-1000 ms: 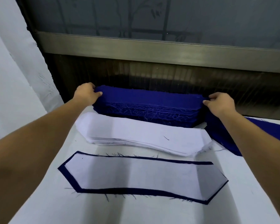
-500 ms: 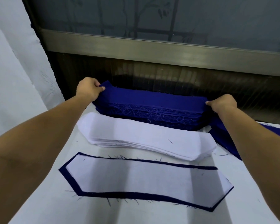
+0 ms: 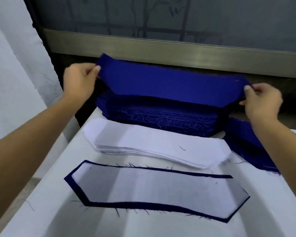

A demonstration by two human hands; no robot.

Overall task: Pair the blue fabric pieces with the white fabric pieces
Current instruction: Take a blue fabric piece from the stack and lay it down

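A white surface (image 3: 161,228) runs up to a dark wall with a brushed metal rail (image 3: 161,47) and a grey glass pane (image 3: 109,14) above it, and a pale wall (image 3: 10,82) closes the far left. From that side the left hand (image 3: 79,82) reaches in, its thumb and curled fingers pinching the left end of a single blue fabric piece (image 3: 169,82). This piece is held up in the air, stretched flat between both hands and tilted, hanging just above the blue stack (image 3: 161,120) at the back of the surface. The stack's frayed edges face the camera. Just in front of it lies the white stack (image 3: 157,142), its layers fanned slightly at the near edge, with a short dark thread on top. Nearest the camera lies a finished pair: a white piece (image 3: 161,189) laid flat on a blue underlayer (image 3: 143,206), whose edge shows as a narrow dark border all around, with loose threads sticking out along it. Farther right, the right hand (image 3: 261,100) pinches the right end of the raised piece, fingers curled over its corner. Below that forearm, more blue fabric (image 3: 246,142) lies on the surface beside the right ends of both stacks.
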